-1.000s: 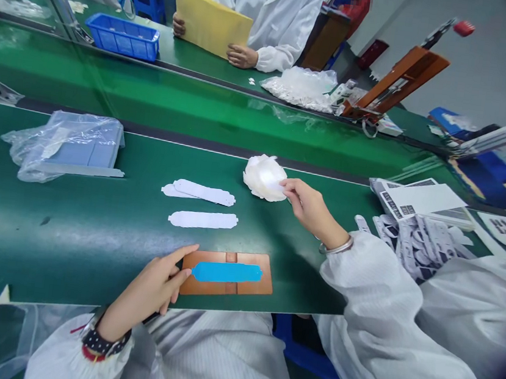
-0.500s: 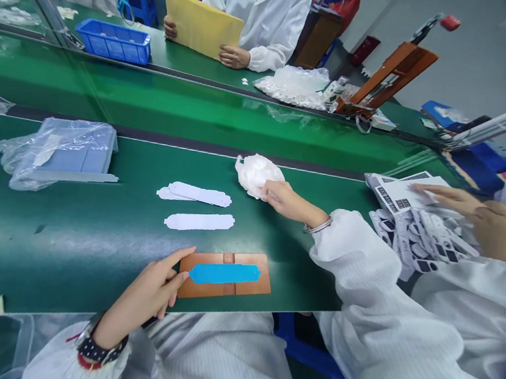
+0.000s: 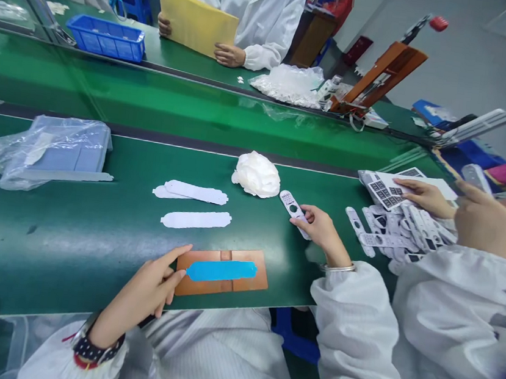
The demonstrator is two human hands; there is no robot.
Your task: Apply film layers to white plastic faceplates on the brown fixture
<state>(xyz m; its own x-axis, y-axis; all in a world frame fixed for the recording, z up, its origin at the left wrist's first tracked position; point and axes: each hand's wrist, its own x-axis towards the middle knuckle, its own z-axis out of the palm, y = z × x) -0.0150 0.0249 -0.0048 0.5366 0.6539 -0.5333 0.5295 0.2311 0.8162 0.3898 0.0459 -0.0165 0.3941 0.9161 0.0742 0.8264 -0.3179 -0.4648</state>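
Observation:
My left hand (image 3: 151,284) rests on the left end of an orange-brown plate (image 3: 248,282), fingers spread and holding nothing. A bright blue strip (image 3: 222,270) lies along the plate, its left tip by my fingertips. My right hand (image 3: 317,227) grips the lower end of a white, remote-shaped panel (image 3: 292,204) with a round dark hole. Just left of that panel sits a crumpled white wad (image 3: 257,174). Beyond the plate lie a single white strip (image 3: 196,219) and overlapping white strips (image 3: 192,192).
At right, another person's hands (image 3: 491,219) are over printed sheets (image 3: 389,191) and a pile of white panels (image 3: 395,234). A plastic-wrapped grey-blue stack (image 3: 71,149) lies at left. Across the bench, a person holds a yellow sheet (image 3: 195,21) near a blue bin (image 3: 108,39).
My right hand has left the white wad, moved right and nearer, and taken hold of a white panel. The neighbour's hand has lifted a panel. My left hand stays on the plate.

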